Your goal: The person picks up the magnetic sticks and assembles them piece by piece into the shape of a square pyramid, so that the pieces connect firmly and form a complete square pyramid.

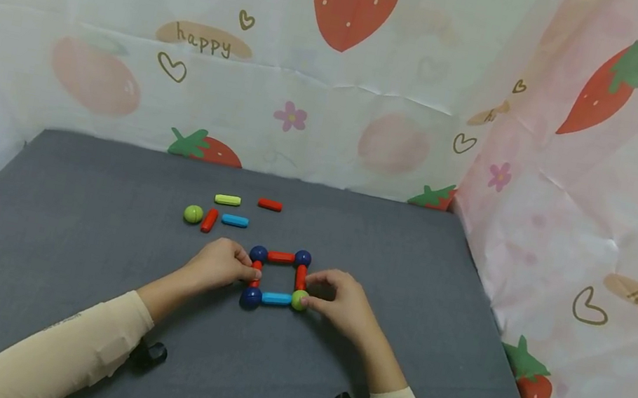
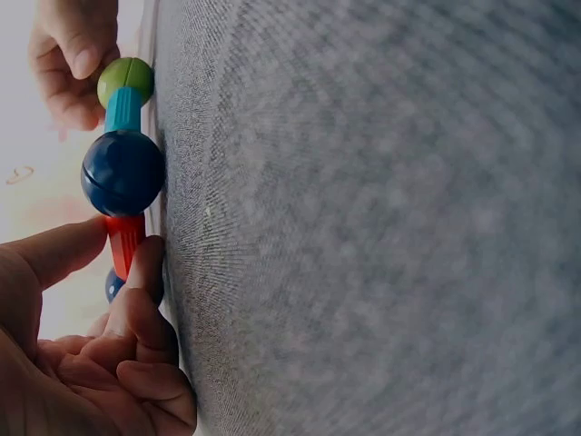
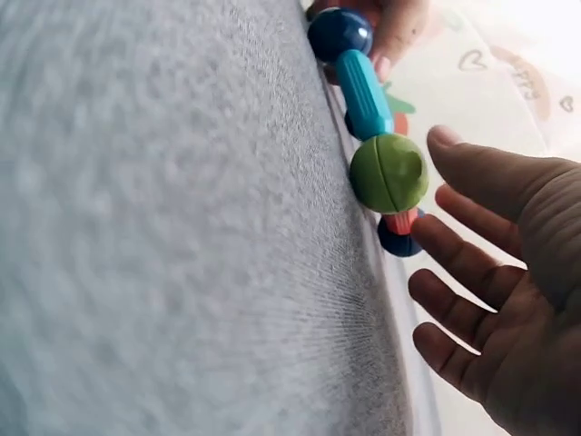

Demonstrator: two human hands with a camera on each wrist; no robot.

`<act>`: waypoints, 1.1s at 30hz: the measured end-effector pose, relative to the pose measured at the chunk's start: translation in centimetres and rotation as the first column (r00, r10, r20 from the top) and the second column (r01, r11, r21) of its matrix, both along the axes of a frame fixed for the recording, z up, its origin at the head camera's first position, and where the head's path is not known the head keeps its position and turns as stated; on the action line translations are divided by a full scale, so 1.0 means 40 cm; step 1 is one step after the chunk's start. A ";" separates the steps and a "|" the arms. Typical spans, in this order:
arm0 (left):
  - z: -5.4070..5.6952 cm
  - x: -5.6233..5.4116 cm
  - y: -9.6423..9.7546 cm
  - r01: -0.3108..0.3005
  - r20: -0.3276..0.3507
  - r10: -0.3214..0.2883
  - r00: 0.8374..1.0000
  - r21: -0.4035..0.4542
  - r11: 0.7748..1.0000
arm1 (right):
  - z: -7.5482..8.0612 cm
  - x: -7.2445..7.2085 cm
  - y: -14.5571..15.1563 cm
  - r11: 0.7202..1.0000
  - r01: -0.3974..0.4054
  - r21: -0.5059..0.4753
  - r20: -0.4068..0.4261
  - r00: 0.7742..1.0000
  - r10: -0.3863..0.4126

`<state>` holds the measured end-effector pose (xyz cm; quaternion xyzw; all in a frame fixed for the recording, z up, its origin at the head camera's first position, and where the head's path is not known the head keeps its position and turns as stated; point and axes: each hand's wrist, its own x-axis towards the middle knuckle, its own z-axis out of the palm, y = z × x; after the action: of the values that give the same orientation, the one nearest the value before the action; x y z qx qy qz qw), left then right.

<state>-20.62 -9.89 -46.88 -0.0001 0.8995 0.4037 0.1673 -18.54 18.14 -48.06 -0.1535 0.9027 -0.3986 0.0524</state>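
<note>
A square frame of rods and balls lies on the grey table in front of me. Its near side is a blue rod (image 1: pixel 276 299), running from a dark blue ball (image 1: pixel 251 297) to a green ball (image 1: pixel 299 300). The far side has a red rod (image 1: pixel 281 258) between two more dark blue balls. My left hand (image 1: pixel 221 263) pinches the left red rod (image 2: pixel 125 243) between thumb and finger. Beside the green ball, my right hand (image 1: pixel 346 305) has its fingers spread and loosely bent; in the right wrist view its thumb stands apart from the ball.
Behind the frame, to the left, lie a loose green ball (image 1: pixel 193 214), a yellow-green rod (image 1: pixel 227 200), a blue rod (image 1: pixel 235 220) and two red rods (image 1: pixel 270 205). Strawberry-printed sheets (image 1: pixel 313 84) rise at the table's back and right edges.
</note>
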 end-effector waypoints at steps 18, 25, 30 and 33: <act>0.013 0.008 -0.013 0.056 -0.029 -0.057 0.998 -0.013 0.998 | -0.035 0.007 0.001 1.000 0.007 0.027 -0.056 0.998 -0.005; 0.030 0.005 -0.046 0.121 -0.091 -0.117 0.989 0.039 0.992 | -0.035 0.010 0.000 1.000 0.016 0.025 -0.040 0.999 -0.015; 0.055 -0.015 -0.078 0.190 -0.197 -0.188 0.962 -0.011 0.982 | -0.034 0.011 0.001 1.000 0.021 0.020 -0.034 0.999 -0.020; 0.072 -0.033 -0.099 0.205 -0.269 -0.217 0.938 -0.074 0.976 | -0.032 0.012 0.002 1.000 0.023 0.012 -0.038 0.999 -0.022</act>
<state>-21.95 -13.86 -44.01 0.1487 0.9177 0.3590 0.0828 -18.07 18.22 -49.35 -0.1505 0.9076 -0.3907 0.0319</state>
